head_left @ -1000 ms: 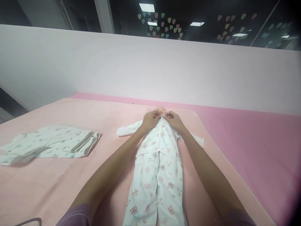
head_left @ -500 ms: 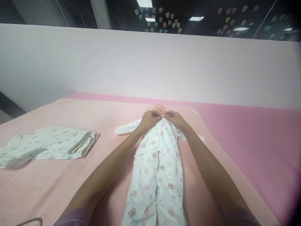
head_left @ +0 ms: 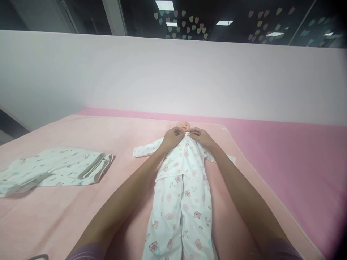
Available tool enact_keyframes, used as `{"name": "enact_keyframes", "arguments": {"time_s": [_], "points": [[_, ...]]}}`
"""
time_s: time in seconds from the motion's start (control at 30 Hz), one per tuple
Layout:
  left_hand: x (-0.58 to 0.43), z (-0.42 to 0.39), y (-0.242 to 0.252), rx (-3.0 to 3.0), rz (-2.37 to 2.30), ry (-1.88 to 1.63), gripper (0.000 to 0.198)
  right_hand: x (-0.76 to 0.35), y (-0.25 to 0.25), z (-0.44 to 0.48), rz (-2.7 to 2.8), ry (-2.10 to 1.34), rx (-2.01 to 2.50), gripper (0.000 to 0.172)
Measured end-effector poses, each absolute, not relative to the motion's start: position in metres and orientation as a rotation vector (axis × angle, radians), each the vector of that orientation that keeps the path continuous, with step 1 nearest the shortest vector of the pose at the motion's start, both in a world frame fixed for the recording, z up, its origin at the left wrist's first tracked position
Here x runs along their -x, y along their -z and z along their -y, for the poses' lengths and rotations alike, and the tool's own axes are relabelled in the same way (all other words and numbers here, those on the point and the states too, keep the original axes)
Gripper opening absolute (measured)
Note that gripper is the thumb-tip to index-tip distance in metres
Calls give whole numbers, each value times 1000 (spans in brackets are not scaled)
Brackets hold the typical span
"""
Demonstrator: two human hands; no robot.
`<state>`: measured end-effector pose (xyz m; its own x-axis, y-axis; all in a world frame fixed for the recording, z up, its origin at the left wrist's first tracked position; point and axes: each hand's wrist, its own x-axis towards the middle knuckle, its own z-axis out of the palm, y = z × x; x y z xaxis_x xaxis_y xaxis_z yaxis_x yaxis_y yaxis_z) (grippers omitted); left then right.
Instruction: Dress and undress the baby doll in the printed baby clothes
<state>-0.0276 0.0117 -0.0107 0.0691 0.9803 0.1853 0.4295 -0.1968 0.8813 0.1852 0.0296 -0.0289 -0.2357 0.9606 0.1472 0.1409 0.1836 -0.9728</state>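
A doll (head_left: 184, 125) lies on its back, head away from me, dressed in a white printed top (head_left: 177, 159) and white printed trousers (head_left: 168, 206). My left hand (head_left: 174, 137) pinches the top's collar on the left, just below the doll's chin. On the collar's right side, my right hand (head_left: 200, 135) has its fingers closed on the fabric. The two hands are close together with a little white collar showing between them. One sleeve stretches out to the left; the other lies partly behind my right forearm.
A folded white cloth with green print and grey-green edges (head_left: 67, 164) lies at the left. Beneath everything is a peach sheet (head_left: 130, 131) over a pink surface (head_left: 292, 159). A white wall (head_left: 173, 76) rises behind, with dark windows above.
My fingers have shifted slightly at the collar, and a little more of it shows between my hands. The view has moved slightly.
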Motion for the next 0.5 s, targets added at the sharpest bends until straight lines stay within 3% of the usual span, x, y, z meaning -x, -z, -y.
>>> {"name": "enact_keyframes", "arguments": {"time_s": [0.27, 0.5], "points": [[29, -12, 7, -1601, -1447, -1028, 20, -182, 26, -26, 1587, -1061, 1193, 45], [34, -17, 12, -1464, -1513, -952, 50, -174, 35, -24, 1582, -969, 1319, 32]]}}
